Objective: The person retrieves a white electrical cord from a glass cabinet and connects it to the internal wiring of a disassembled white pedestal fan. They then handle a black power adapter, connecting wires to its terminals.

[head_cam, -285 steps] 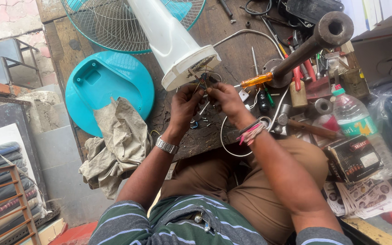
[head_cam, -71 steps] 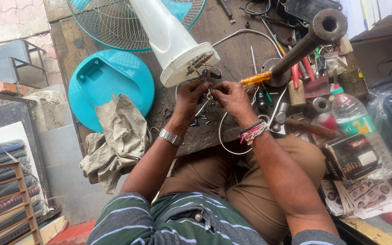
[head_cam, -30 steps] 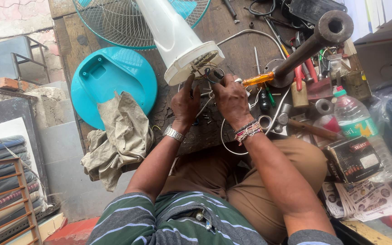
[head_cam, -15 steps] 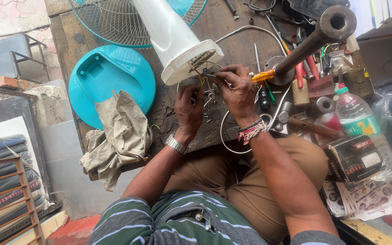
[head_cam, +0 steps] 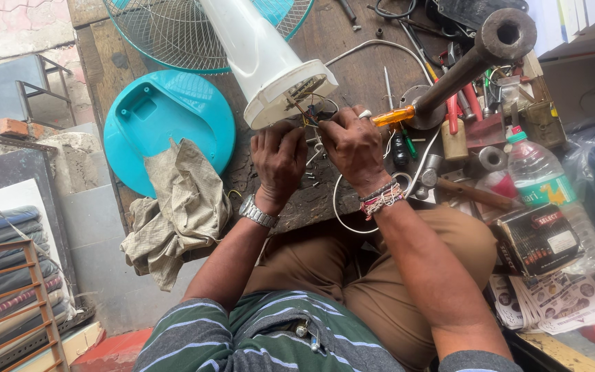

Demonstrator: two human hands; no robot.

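Observation:
A white fan stand (head_cam: 259,58) lies on the wooden bench with its open round end facing me, and thin wires (head_cam: 306,110) stick out of that end. My left hand (head_cam: 278,157) sits just below the open end with its fingers curled at the wires. My right hand (head_cam: 354,141) is beside it, fingers pinched on the wires at the rim. A white cable (head_cam: 342,210) loops under my right wrist.
A turquoise fan base cover (head_cam: 160,120) and a crumpled grey cloth (head_cam: 173,207) lie left. A wire fan guard (head_cam: 173,31) is at the top. Right: a metal pipe vice (head_cam: 480,58), an orange-handled screwdriver (head_cam: 394,116), pliers, a hammer, a plastic bottle (head_cam: 542,186), a dark box (head_cam: 538,238).
Both hands have moved up from the bench to the open end of the fan stand and now work at its wires.

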